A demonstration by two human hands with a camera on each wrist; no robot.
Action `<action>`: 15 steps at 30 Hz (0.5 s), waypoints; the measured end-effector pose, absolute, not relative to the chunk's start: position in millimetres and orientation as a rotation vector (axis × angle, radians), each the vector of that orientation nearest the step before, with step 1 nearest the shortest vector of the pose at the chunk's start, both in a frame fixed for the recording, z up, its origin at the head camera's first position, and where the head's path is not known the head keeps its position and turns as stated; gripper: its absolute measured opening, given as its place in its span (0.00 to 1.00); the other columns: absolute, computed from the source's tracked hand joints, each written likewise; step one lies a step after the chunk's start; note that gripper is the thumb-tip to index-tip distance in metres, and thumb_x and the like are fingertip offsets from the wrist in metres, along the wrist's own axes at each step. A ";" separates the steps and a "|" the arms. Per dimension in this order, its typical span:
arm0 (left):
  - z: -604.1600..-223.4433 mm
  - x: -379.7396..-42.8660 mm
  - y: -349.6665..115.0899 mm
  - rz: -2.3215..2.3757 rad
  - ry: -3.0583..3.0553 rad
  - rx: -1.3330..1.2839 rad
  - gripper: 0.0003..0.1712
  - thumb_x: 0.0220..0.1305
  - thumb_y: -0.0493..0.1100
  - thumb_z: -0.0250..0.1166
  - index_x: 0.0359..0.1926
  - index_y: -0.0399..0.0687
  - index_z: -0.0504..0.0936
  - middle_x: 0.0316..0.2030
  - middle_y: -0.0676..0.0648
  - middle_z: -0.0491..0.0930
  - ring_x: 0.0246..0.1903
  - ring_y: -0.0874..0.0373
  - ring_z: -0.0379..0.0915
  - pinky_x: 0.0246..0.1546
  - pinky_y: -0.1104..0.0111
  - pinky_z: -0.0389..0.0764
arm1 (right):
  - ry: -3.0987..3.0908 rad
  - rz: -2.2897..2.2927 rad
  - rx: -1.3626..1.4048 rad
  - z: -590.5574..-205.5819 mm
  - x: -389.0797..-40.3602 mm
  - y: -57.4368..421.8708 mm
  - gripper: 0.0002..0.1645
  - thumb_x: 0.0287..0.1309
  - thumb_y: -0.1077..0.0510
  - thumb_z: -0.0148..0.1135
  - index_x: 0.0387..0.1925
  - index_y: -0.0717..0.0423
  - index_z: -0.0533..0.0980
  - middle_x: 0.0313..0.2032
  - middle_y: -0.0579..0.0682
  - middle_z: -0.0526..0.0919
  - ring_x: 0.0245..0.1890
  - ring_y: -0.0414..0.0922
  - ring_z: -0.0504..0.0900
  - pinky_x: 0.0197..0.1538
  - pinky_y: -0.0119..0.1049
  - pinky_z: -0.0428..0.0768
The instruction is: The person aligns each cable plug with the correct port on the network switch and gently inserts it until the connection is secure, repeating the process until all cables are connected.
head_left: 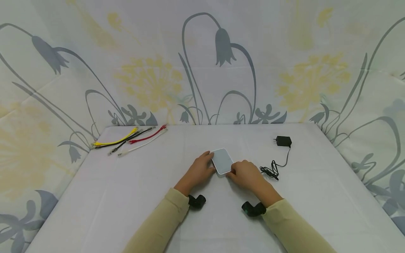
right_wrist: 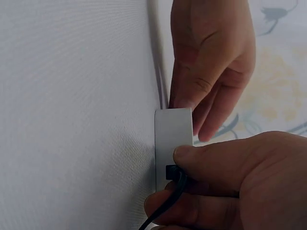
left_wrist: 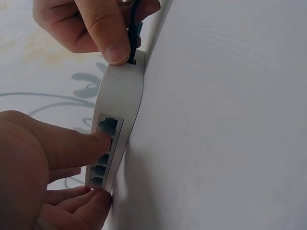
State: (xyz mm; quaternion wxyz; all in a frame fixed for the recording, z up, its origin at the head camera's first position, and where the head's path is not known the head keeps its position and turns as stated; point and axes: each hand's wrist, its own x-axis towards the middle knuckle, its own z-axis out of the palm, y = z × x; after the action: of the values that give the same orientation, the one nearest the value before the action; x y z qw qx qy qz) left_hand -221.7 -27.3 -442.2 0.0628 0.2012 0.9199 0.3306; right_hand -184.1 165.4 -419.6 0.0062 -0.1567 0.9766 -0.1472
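Observation:
A small white network switch [head_left: 223, 161] sits at the middle of the table, its grey top face up in the head view. My left hand [head_left: 199, 170] grips its left side, the thumb lying over the row of Ethernet ports [left_wrist: 99, 170] and the fingers round the far end. At the right side, my right hand [head_left: 248, 174] pinches a black power plug [right_wrist: 173, 172] at the socket in the switch's end wall; the thumb also touches the white casing. A black cord [right_wrist: 165, 207] trails from this plug. The plug's tip is hidden.
A black power adapter [head_left: 283, 141] lies at the back right, its cord [head_left: 271, 171] bunched beside my right hand. Yellow [head_left: 118, 142], black, red [head_left: 148, 137] and white [head_left: 143, 144] network cables lie at the back left. Flowered cloth [head_left: 202, 88] stands behind the table.

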 end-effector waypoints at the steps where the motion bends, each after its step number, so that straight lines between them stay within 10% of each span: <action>1: -442.4 -221.9 -25.7 1.017 2.770 0.601 0.33 0.67 0.40 0.61 0.69 0.36 0.64 0.70 0.33 0.59 0.69 0.39 0.58 0.68 0.52 0.63 | 3.059 -0.466 -0.485 -420.0 -184.1 165.3 0.19 0.58 0.48 0.66 0.16 0.51 0.74 0.15 0.43 0.74 0.17 0.40 0.69 0.21 0.32 0.66; 9: -444.2 -224.4 -15.2 1.090 2.691 0.586 0.30 0.70 0.41 0.55 0.71 0.41 0.62 0.72 0.35 0.56 0.72 0.41 0.54 0.70 0.52 0.60 | 3.133 -0.537 -0.476 -428.4 -186.2 166.7 0.18 0.50 0.47 0.72 0.22 0.50 0.72 0.21 0.44 0.75 0.21 0.41 0.70 0.25 0.33 0.68; 15: -443.6 -227.1 -6.7 1.144 2.641 0.566 0.31 0.72 0.44 0.53 0.73 0.44 0.60 0.74 0.39 0.54 0.73 0.43 0.52 0.71 0.52 0.57 | 3.180 -0.656 -0.598 -434.9 -189.2 170.2 0.29 0.47 0.49 0.75 0.50 0.54 0.76 0.51 0.54 0.76 0.51 0.53 0.76 0.52 0.47 0.77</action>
State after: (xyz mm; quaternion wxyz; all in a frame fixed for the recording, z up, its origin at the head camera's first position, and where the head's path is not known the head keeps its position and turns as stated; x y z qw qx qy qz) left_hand -227.1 -6.7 -443.6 0.1040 0.1921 0.8955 0.3878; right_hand -189.2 170.2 -434.9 -0.0800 -0.1805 0.9601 -0.1980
